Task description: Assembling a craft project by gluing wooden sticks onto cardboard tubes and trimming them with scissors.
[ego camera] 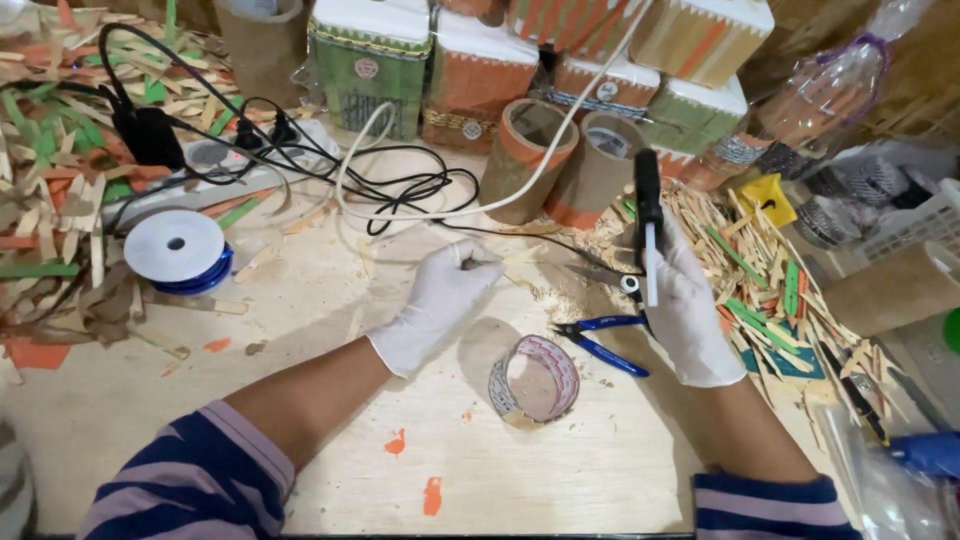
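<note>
**Head view: gloved hands, glue gun and stick**

A black glue gun [648, 215] was gripped upright in the right hand [686, 310], beyond the tape roll [535, 378]. A thin wooden stick [492, 263] was pinched by the left hand [432, 305], left of the glue gun. Blue pliers [600, 338] were recorded just right of the roll.

Both hands wear thin, white, close-fitting disposable gloves of a rubbery material. The left hand [440, 300], at about 10 o'clock from the frame's centre bottom, has its glove ending in a slightly rolled cuff at the wrist. The right hand [690, 310], toward 2 o'clock, wears a matching glove that wrinkles over the back of the hand and stops just past the wrist. Both forearms are bare between glove and sleeve. The sleeves, pushed up near the elbows at 7 and 5 o'clock, are knitted, with broad horizontal stripes of dark navy and pale lilac.
</note>
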